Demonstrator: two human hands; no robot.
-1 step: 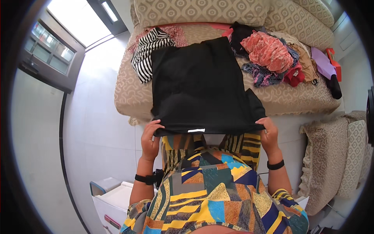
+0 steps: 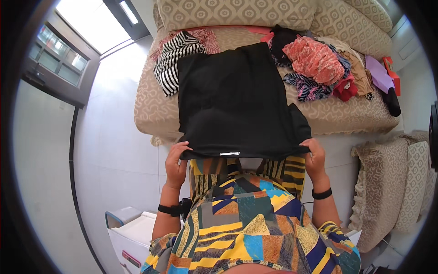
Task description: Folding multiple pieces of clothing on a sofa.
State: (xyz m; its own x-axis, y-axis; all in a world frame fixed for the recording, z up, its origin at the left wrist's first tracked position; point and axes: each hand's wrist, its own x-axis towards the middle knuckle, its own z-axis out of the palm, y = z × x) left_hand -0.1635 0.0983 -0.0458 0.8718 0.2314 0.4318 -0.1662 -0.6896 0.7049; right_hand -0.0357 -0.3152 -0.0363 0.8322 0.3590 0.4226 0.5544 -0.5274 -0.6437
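left hand (image 2: pixel 175 160), right hand (image 2: pixel 315 159), apart, pinching cloth (image 2: pixel 232 105)

A home: patterned sofa (image 2: pixel 153 112), matching cushions (image 2: pixel 232 14), heaped everyday clothes (image 2: pixel 314 60).

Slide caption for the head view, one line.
Left hand and right hand hold the near edge of a black garment spread partly over a patterned sofa, beside piled clothes.

bright | doorway (image 2: pixel 93 20) blown out | floor (image 2: pixel 109 86) sheen | edges bent, dark
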